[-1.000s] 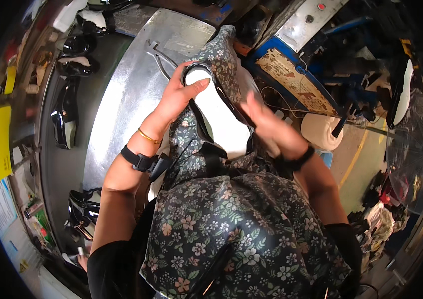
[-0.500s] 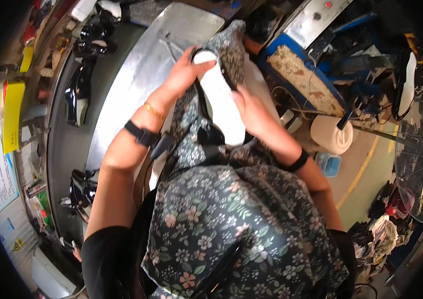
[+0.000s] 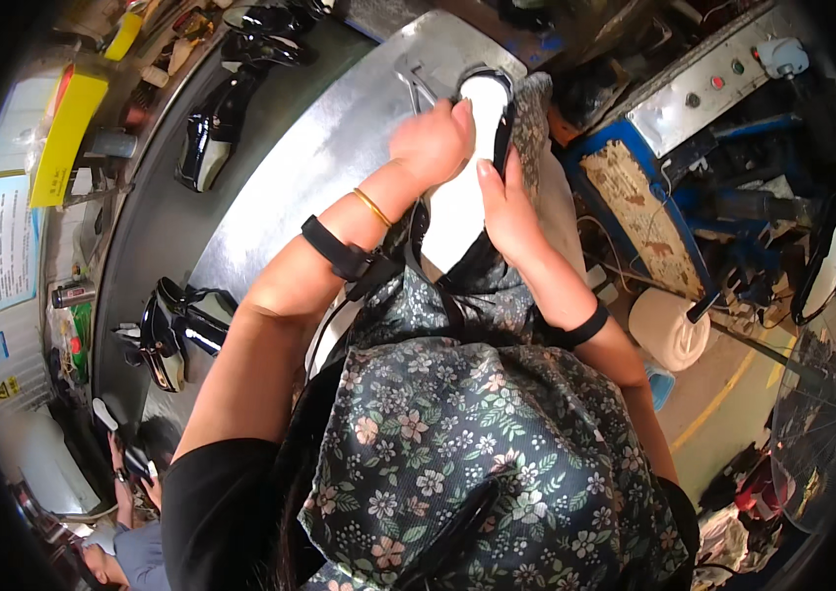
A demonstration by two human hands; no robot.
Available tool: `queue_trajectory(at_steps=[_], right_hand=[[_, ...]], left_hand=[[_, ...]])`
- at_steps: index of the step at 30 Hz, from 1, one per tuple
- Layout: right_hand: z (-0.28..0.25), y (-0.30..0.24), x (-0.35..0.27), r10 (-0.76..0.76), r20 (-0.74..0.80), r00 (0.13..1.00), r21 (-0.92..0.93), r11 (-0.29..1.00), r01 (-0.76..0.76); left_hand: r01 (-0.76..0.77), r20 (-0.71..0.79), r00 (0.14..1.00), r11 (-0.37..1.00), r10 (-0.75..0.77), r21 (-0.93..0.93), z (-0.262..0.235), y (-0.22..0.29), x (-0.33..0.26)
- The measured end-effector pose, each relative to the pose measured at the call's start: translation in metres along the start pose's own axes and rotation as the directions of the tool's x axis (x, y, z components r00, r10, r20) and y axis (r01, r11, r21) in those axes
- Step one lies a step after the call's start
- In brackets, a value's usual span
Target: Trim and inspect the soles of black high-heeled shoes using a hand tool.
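A black shoe (image 3: 461,212) lies over my lap with a broad white surface facing up and its narrow end away from me. Along its right side my right hand (image 3: 510,209) grips it, the thumb on the white surface and the other fingers partly hidden. My left hand (image 3: 434,143) is curled closed against the left edge near the narrow end, slightly blurred. Whether anything is inside those fingers is hidden. Beneath the shoe spreads a dark floral apron (image 3: 428,433).
A shiny metal plate (image 3: 290,148) runs along my left, beside a dark belt (image 3: 157,286) carrying black glossy shoes (image 3: 209,143). To the right stand a blue-framed machine (image 3: 644,202), a cream container (image 3: 667,328) and a wire fan guard (image 3: 822,414). Another person (image 3: 132,552) is at lower left.
My left thumb has come off the top of the shoe's narrow end, and that hand is now curled at its left edge. My right hand keeps its grip. The whole view has shifted.
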State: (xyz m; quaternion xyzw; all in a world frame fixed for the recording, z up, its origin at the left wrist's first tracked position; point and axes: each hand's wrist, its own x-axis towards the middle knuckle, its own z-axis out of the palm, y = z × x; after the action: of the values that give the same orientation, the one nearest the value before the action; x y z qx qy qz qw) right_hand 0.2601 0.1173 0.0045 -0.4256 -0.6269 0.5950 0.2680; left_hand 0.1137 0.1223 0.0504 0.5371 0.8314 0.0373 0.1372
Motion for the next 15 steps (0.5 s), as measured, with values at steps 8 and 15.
queue_trajectory(at_steps=[8, 15], right_hand=[[0.007, 0.014, -0.024, -0.143, -0.127, 0.981, -0.01, 0.99, 0.143], [0.007, 0.014, -0.002, -0.132, -0.053, 0.99, 0.148, 0.979, 0.138]], left_hand=[[-0.075, 0.006, 0.996, 0.875, 0.088, -0.478, 0.03, -0.021, -0.067], [0.185, 0.303, 0.929, -0.44, -0.215, -0.879, 0.096, -0.048, -0.014]])
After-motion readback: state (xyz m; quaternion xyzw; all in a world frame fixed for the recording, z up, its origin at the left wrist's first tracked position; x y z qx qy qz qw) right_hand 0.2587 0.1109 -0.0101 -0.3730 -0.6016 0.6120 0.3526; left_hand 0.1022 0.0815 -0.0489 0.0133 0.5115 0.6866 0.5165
